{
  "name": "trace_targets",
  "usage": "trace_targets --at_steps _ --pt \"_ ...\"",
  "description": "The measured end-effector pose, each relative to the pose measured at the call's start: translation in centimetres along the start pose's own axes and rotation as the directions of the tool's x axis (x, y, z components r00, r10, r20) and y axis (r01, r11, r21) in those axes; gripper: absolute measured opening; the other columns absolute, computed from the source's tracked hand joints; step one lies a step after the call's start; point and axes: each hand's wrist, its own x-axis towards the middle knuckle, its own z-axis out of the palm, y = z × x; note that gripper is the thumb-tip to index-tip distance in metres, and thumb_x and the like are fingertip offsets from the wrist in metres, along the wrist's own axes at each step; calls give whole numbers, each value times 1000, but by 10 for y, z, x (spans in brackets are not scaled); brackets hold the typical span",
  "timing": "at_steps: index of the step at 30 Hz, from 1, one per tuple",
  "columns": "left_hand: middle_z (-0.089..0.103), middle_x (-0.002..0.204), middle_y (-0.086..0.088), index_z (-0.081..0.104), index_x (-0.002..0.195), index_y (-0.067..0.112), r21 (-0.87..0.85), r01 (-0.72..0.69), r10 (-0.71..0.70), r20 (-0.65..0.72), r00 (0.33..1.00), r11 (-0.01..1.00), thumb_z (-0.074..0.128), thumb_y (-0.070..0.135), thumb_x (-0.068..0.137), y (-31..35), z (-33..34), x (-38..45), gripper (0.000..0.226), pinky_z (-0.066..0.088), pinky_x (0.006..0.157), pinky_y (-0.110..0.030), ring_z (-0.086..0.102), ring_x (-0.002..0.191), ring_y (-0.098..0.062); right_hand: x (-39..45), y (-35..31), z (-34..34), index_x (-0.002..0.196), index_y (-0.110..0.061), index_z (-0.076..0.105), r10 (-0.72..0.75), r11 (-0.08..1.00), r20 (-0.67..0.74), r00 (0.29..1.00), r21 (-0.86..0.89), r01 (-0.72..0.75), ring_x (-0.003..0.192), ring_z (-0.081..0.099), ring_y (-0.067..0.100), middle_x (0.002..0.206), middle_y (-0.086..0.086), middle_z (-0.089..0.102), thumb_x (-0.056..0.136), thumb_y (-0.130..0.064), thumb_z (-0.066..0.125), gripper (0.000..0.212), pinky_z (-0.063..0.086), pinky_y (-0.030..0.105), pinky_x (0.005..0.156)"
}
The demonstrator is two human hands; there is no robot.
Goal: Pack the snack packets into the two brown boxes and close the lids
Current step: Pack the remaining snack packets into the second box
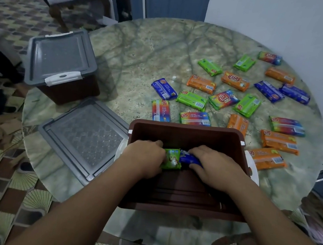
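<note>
Far on the left of the round marble desk [146, 44] sits a brown box with its grey lid on [61, 64], clips down. Just in front of it a second grey lid [85, 135] lies flat on the desk, off its box.

Next comes the open brown box [187, 134], right in front of the person. Both hands are down inside it. The left hand [145, 159] has its fingers curled around a green snack packet [172, 158]. The right hand [214, 168] lies over a blue snack packet [189, 159] with its fingers bent on it, so it looks like it is holding it too. The two packets touch end to end near the bottom of the box.

To the right and behind the box, lots of loose snack packets [231, 102] are spread over the desk: orange, green, blue and rainbow ones. So most of the packing is not done yet.

These packets look light and a bit squashy, with shiny wrappers that could slip. I think it is best to take each one across the middle, gently, so the snack inside does not crack.
</note>
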Motion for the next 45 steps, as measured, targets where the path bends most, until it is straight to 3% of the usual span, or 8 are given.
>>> trace_targets --at_steps 9,15,20,27,30,35,39,45 --pt "57 116 -4 71 118 29 17 -20 22 -74 997 1000 57 26 96 -2 5 1 26 54 75 -43 64 94 -30 6 6 -6 142 -30 48 131 965 55 990 224 -140 116 59 29 134 6 61 109 -42 38 37 52 49 94" --pt "56 115 -4 71 117 30 13 -38 39 -99 994 999 58 23 96 -3 8 2 26 53 74 -42 64 94 -30 13 5 -7 148 -20 50 145 974 48 988 171 -151 128 50 23 140 3 55 110 -34 37 42 44 34 102" --pt "57 114 -4 72 117 31 11 -35 36 -109 993 999 57 22 96 -4 8 3 27 55 72 -43 64 92 -31 11 2 -9 144 -23 52 155 969 33 987 191 -159 125 54 24 140 3 58 109 -35 41 38 49 40 99" --pt "58 114 -2 71 117 31 20 -37 39 -117 992 999 58 25 96 -5 10 5 26 52 70 -40 65 94 -30 4 -5 -11 111 -24 42 195 960 42 980 196 -200 69 60 22 81 4 60 99 -39 54 22 46 39 56" --pt "59 111 -2 71 116 31 -1 -41 41 -118 992 999 58 24 96 -5 12 6 26 53 72 -41 64 95 -30 0 -8 -10 100 -23 38 209 971 -37 977 130 -202 65 58 21 77 2 58 97 -43 56 27 42 36 50" --pt "59 111 -2 71 116 33 1 -51 51 -98 994 999 60 25 94 -7 12 7 26 57 77 -46 64 95 -30 -6 -16 -6 126 -27 38 141 990 -67 988 -16 -143 85 51 24 100 2 45 92 -19 54 38 44 35 60" --pt "57 111 -3 71 115 31 28 -45 48 -95 994 999 59 25 94 -4 13 7 24 57 74 -46 64 93 -31 -13 -14 -8 139 -43 41 -54 960 183 982 -260 101 119 37 27 135 6 29 90 -15 67 63 48 43 92" --pt "56 115 -4 69 117 26 31 -31 33 -66 997 999 62 30 93 -4 13 7 25 56 73 -46 63 93 -31 -14 -17 -12 153 -41 29 63 882 272 960 -465 74 136 36 36 156 16 21 95 -21 67 71 42 46 101"
